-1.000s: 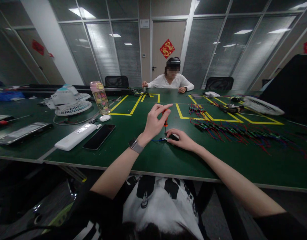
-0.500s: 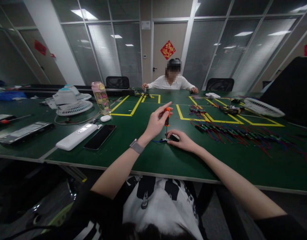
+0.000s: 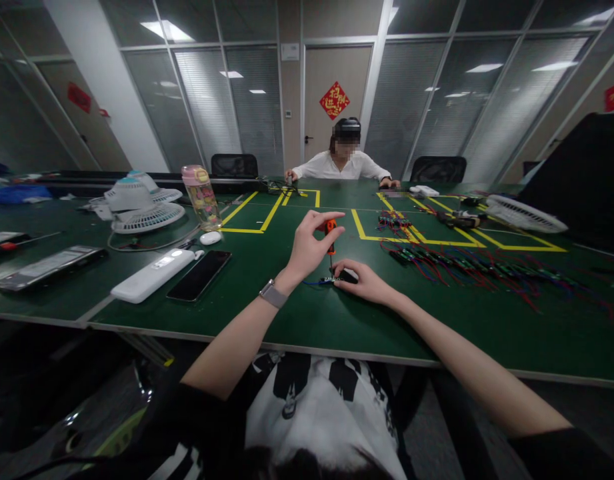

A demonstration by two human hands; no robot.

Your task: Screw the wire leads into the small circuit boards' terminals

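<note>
An orange-and-black screwdriver (image 3: 331, 245) stands upright, its tip down on a small circuit board (image 3: 329, 280) with a blue wire. My left hand (image 3: 309, 243) is curled loosely round the screwdriver's handle from the left. Its thumb and forefinger are spread apart, and the handle shows between them; the other fingers are partly hidden. Low on the table, my right hand (image 3: 361, 281) pinches the right side of the board. A black part lies under its fingers, and what it is I cannot make out.
Several wired circuit boards (image 3: 487, 267) lie in a row at right. A black phone (image 3: 200, 275), white power bank (image 3: 154, 275), earphone case (image 3: 210, 238), bottle (image 3: 203, 197) and white fan (image 3: 147, 213) are at left. Across the table (image 3: 267, 327) sits a person (image 3: 344, 163).
My left thumb and forefinger have come apart at the screwdriver's handle, and that hand has sunk slightly leftward. My right hand stays put. The co-worker's hand at right has shifted slightly.
</note>
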